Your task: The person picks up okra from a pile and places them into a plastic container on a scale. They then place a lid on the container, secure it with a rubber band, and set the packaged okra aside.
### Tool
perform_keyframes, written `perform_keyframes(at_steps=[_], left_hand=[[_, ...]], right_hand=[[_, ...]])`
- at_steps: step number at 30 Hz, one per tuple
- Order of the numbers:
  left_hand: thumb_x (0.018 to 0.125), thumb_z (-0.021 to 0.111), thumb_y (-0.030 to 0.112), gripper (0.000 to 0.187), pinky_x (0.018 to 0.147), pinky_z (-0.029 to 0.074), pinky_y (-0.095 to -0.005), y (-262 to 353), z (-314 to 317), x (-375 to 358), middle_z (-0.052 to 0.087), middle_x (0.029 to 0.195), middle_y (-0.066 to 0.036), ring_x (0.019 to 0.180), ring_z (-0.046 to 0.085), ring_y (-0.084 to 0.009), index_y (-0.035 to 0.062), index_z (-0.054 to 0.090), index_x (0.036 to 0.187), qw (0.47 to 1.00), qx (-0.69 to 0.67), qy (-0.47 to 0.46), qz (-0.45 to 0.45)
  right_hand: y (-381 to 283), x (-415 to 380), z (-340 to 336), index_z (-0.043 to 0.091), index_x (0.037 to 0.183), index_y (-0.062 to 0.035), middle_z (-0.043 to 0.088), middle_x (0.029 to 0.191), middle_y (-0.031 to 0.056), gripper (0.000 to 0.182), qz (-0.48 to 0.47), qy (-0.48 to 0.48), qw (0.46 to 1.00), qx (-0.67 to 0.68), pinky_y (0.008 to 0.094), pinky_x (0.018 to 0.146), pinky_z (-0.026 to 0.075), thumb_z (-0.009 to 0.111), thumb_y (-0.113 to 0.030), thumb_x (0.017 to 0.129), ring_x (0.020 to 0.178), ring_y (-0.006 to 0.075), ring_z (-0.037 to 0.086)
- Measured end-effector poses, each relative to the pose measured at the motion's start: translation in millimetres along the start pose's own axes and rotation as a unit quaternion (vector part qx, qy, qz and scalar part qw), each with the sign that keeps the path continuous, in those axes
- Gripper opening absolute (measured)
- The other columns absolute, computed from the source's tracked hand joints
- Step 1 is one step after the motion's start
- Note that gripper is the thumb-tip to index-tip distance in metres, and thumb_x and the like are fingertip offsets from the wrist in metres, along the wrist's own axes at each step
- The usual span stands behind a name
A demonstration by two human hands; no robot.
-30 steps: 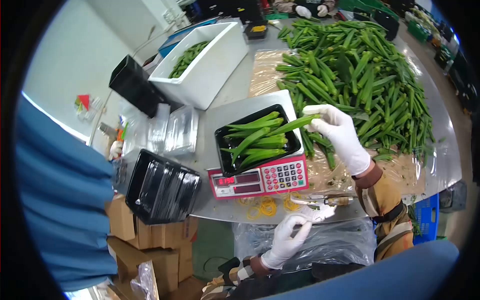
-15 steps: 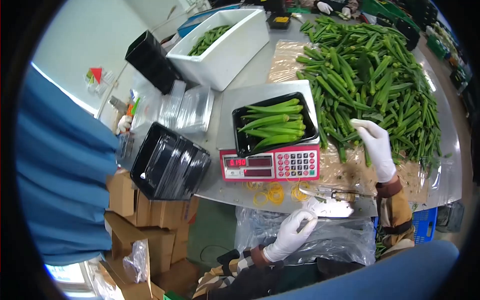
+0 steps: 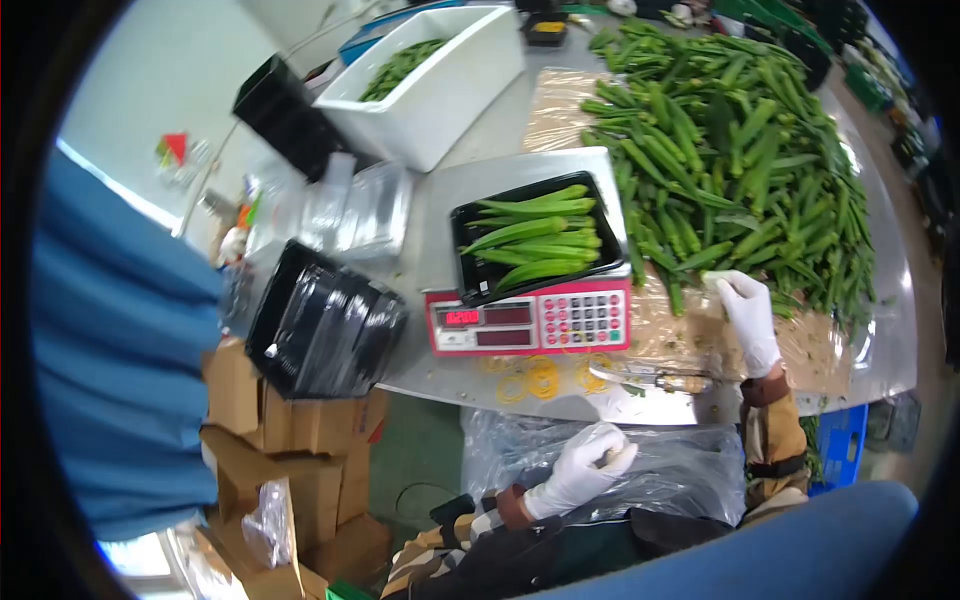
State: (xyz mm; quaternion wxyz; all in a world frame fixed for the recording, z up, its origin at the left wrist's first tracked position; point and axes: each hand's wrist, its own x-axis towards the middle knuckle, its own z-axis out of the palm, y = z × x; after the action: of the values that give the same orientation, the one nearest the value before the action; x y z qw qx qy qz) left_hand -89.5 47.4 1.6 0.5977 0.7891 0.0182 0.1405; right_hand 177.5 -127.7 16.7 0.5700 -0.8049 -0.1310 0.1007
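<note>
My right hand [image 3: 750, 322], in a white glove, is over the near edge of the okra pile [image 3: 740, 150]. Its fingers are drawn together; I cannot make out what they hold, if anything. My left hand [image 3: 585, 468], also gloved in white, hovers by the table's front edge above clear plastic film [image 3: 680, 470]. Its fingers curl in towards the thumb, and their contents are hidden. A black tray [image 3: 465, 245] of okra pods [image 3: 540, 240] rests on the steel platform of a red scale [image 3: 585, 320]. Its red digits are blurred, perhaps 0.200.
Yellow rubber bands [image 3: 541, 378] and a knife [image 3: 650, 379] lie before the scale. Stacked black trays [image 3: 325, 320], clear plastic lids [image 3: 365, 215] and a white foam box [image 3: 440, 105] holding okra stand left. Cardboard boxes [image 3: 320, 440] sit below. Another person's gloved hand [image 3: 680, 15] shows at the far end.
The view has shifted slightly. My right hand has drawn back a little towards me from the pile. My left fingers have curled in more. The scale's digits differ from the earlier 0.190.
</note>
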Motion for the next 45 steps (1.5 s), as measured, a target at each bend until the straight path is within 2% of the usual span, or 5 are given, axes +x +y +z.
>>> perform_keyframes(at_steps=[18,23,28,35,45], left_hand=[[0.083,0.07,-0.005,0.023,0.068,0.049,-0.0284,-5,1,-1,0.068,0.082,-0.007,0.075,0.064,-0.0164,0.0022,0.053,0.069,0.999,-0.019,-0.02,-0.047],[0.081,0.073,-0.004,0.026,0.064,0.048,-0.0302,-14,1,-3,0.065,0.08,-0.007,0.072,0.063,-0.02,0.0038,0.05,0.071,0.999,-0.024,-0.002,-0.037],[0.081,0.073,-0.003,0.025,0.065,0.049,-0.0299,-11,3,0,0.065,0.08,-0.007,0.072,0.063,-0.02,0.0034,0.051,0.071,0.999,-0.033,-0.017,-0.036],[0.081,0.074,-0.003,0.023,0.065,0.049,-0.0301,-12,7,-3,0.065,0.08,-0.008,0.072,0.063,-0.0196,0.0026,0.053,0.074,0.999,-0.037,-0.02,-0.026],[0.082,0.073,-0.004,0.021,0.067,0.05,-0.0298,-13,2,-2,0.066,0.081,-0.008,0.075,0.064,-0.0196,0.0022,0.054,0.074,0.999,-0.04,-0.022,-0.026]], right_hand=[[19,49,4,0.068,0.118,-0.0127,0.067,0.11,0.0064,0.042,-0.273,0.085,0.847,-0.448,0.0374,0.09,0.047,0.071,-0.005,0.076,0.105,0.0308,0.059],[-18,39,-8,0.063,0.124,0.0003,0.068,0.117,0.0055,0.032,-0.061,0.059,0.987,0.136,0.0257,0.084,0.049,0.063,-0.017,0.098,0.099,0.0124,0.063],[-53,10,-22,0.062,0.126,0.0024,0.066,0.099,0.0025,0.037,0.052,-0.106,0.876,0.467,0.0279,0.077,0.049,0.057,-0.024,0.101,0.082,0.0117,0.059],[-58,-11,0,0.06,0.123,0.0065,0.061,0.088,0.0011,0.039,0.103,-0.154,0.78,0.598,0.0288,0.073,0.046,0.054,-0.026,0.103,0.074,0.0126,0.054],[-56,-25,-13,0.064,0.12,0.0039,0.067,0.097,0.0049,0.039,0.073,-0.123,0.893,0.426,0.0263,0.071,0.048,0.059,-0.029,0.099,0.08,0.0115,0.059]])
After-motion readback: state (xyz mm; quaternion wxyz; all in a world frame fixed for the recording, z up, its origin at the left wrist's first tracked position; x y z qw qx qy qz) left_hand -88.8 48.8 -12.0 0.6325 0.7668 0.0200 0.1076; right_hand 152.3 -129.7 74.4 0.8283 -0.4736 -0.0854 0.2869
